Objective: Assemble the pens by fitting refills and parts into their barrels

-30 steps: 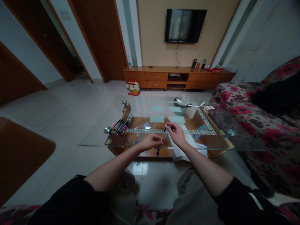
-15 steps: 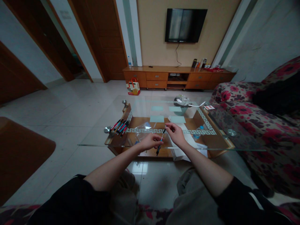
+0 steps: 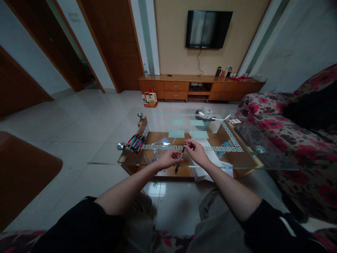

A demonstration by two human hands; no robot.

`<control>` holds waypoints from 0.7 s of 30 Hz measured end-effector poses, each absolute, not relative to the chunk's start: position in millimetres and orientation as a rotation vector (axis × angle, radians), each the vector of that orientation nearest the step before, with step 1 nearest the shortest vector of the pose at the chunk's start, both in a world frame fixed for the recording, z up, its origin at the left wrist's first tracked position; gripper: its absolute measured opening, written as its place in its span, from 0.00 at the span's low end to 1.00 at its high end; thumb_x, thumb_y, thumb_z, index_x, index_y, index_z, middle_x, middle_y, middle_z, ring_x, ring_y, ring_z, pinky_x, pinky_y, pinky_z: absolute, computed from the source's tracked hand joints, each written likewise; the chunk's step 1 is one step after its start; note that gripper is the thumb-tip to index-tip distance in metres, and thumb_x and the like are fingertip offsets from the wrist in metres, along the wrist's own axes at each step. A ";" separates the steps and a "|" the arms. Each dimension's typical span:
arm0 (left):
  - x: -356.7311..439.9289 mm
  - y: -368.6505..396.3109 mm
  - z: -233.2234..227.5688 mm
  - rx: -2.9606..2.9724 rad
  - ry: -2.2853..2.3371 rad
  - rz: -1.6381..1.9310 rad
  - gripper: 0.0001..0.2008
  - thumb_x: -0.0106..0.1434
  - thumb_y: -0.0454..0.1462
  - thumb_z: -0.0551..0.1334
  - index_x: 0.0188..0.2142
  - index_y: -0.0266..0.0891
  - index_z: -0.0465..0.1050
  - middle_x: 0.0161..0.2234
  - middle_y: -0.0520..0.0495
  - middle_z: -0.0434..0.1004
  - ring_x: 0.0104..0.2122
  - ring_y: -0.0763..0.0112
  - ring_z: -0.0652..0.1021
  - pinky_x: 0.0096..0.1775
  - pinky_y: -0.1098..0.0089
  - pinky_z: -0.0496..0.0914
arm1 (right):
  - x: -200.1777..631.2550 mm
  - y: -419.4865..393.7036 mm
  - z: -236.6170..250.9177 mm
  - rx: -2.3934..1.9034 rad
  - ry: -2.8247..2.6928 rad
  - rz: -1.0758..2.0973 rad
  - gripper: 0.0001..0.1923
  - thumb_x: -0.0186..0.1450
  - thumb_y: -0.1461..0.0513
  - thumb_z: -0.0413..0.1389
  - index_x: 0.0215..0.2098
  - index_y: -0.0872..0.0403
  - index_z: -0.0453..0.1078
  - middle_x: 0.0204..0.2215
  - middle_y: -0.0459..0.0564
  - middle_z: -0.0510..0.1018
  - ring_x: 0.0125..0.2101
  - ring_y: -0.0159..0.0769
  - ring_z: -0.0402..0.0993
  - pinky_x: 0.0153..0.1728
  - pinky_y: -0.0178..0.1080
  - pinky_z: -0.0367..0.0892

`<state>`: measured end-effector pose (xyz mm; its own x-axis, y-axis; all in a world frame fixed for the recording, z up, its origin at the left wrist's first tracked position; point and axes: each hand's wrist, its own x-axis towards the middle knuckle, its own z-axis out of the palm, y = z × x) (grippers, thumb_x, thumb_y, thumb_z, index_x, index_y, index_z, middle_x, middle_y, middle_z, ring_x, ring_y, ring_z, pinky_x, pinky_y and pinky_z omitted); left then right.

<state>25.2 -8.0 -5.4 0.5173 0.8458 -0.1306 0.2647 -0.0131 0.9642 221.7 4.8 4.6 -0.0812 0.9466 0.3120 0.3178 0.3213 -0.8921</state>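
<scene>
Over the near edge of the glass table, my left hand (image 3: 170, 159) is closed around the lower part of a slim pen (image 3: 177, 168) with a dark end pointing down. A pale and blue stretch of the pen shows between my hands. My right hand (image 3: 195, 151) pinches its dark upper end; whether that is a cap or part of the barrel is too small to tell. To the left, a bunch of pens (image 3: 135, 142) in black, red and blue lies on the glass.
The glass table (image 3: 105, 154) has a wooden shelf below, with a clear plastic bag (image 3: 160, 146), white papers (image 3: 207, 160) and a bottle (image 3: 223, 147) seen around it. A filled waste basket (image 3: 205, 119) stands beyond. A flowered sofa (image 3: 297, 151) runs along the right.
My right hand has come slightly down and left, closer to my left hand, along with the pen's upper end. My left hand stays almost still.
</scene>
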 end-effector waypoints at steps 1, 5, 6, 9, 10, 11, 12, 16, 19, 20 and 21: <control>25.5 -7.6 -5.7 1.552 0.979 0.621 0.25 0.54 0.48 0.70 0.45 0.33 0.75 0.26 0.49 0.75 0.24 0.74 0.73 0.27 0.74 0.66 | 221.4 4.8 4.4 -1.175 -1.607 0.811 0.18 0.62 0.54 0.58 0.46 0.55 0.74 0.32 0.48 0.77 0.33 0.36 0.73 0.38 0.39 0.68; 26.0 -5.1 -9.6 1.537 0.975 0.717 0.21 0.53 0.46 0.71 0.39 0.32 0.75 0.27 0.50 0.73 0.25 0.75 0.72 0.29 0.75 0.65 | 220.6 5.2 2.7 -1.178 -1.623 0.840 0.15 0.61 0.54 0.59 0.42 0.54 0.75 0.32 0.48 0.78 0.33 0.37 0.74 0.37 0.39 0.68; 25.8 -4.3 -10.8 1.541 0.983 0.737 0.20 0.53 0.46 0.70 0.38 0.32 0.75 0.26 0.50 0.73 0.25 0.76 0.71 0.29 0.75 0.65 | 220.6 5.4 2.1 -1.178 -1.624 0.843 0.14 0.61 0.54 0.59 0.41 0.54 0.74 0.32 0.49 0.78 0.33 0.37 0.74 0.37 0.39 0.68; 24.6 -2.0 -13.7 1.581 1.024 0.771 0.19 0.55 0.47 0.69 0.38 0.33 0.76 0.25 0.51 0.71 0.24 0.76 0.69 0.28 0.75 0.63 | 220.7 6.1 0.2 -1.167 -1.617 0.854 0.14 0.61 0.54 0.59 0.39 0.54 0.74 0.33 0.49 0.79 0.33 0.37 0.74 0.36 0.39 0.68; 24.0 -1.3 -14.2 1.609 1.033 0.783 0.19 0.56 0.47 0.68 0.38 0.33 0.76 0.25 0.51 0.72 0.24 0.76 0.69 0.28 0.75 0.63 | 220.7 6.4 -0.5 -1.162 -1.612 0.858 0.14 0.61 0.53 0.60 0.39 0.54 0.74 0.33 0.49 0.79 0.33 0.37 0.74 0.36 0.39 0.68; 23.3 -0.7 -14.4 1.640 1.040 0.796 0.18 0.57 0.47 0.68 0.38 0.33 0.77 0.26 0.51 0.73 0.25 0.75 0.70 0.29 0.74 0.63 | 220.7 6.8 -1.2 -1.157 -1.607 0.863 0.14 0.60 0.53 0.60 0.38 0.54 0.74 0.33 0.49 0.79 0.33 0.37 0.74 0.36 0.39 0.68; 22.7 -0.2 -14.4 1.669 1.047 0.810 0.18 0.57 0.47 0.67 0.37 0.33 0.77 0.28 0.50 0.74 0.27 0.74 0.70 0.30 0.74 0.64 | 220.7 7.0 -1.8 -1.151 -1.602 0.867 0.14 0.60 0.53 0.60 0.38 0.54 0.73 0.33 0.49 0.79 0.33 0.37 0.74 0.36 0.39 0.68; 20.5 0.8 -12.2 1.742 1.086 0.850 0.17 0.59 0.47 0.66 0.38 0.34 0.78 0.32 0.47 0.77 0.31 0.71 0.73 0.34 0.72 0.66 | 220.2 7.0 -1.5 -1.126 -1.588 0.896 0.14 0.60 0.52 0.61 0.37 0.54 0.73 0.32 0.49 0.78 0.32 0.36 0.73 0.36 0.39 0.68; 19.7 1.0 -10.9 1.774 1.118 0.871 0.16 0.61 0.46 0.65 0.39 0.34 0.79 0.34 0.46 0.79 0.32 0.70 0.74 0.35 0.72 0.67 | 220.0 5.9 0.9 -1.110 -1.590 0.916 0.14 0.60 0.52 0.61 0.36 0.54 0.73 0.31 0.48 0.78 0.31 0.36 0.73 0.36 0.39 0.68; 19.6 1.0 -10.8 1.781 1.130 0.877 0.16 0.61 0.46 0.64 0.40 0.35 0.79 0.34 0.45 0.79 0.33 0.70 0.74 0.35 0.72 0.67 | 220.0 5.6 1.6 -1.110 -1.594 0.916 0.14 0.60 0.52 0.60 0.36 0.54 0.73 0.30 0.48 0.78 0.31 0.36 0.73 0.35 0.39 0.67; 19.4 1.0 -10.9 1.786 1.140 0.885 0.16 0.62 0.45 0.64 0.41 0.35 0.79 0.35 0.45 0.80 0.33 0.69 0.75 0.35 0.72 0.67 | 220.1 5.4 2.1 -1.113 -1.599 0.913 0.14 0.60 0.52 0.60 0.35 0.54 0.73 0.30 0.48 0.78 0.31 0.36 0.73 0.35 0.39 0.67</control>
<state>19.4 1.0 -10.9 0.3431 0.9306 0.1272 0.3539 -0.2535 0.9002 220.1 5.4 2.1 -0.1341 0.9501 0.2815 0.2407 0.3068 -0.9208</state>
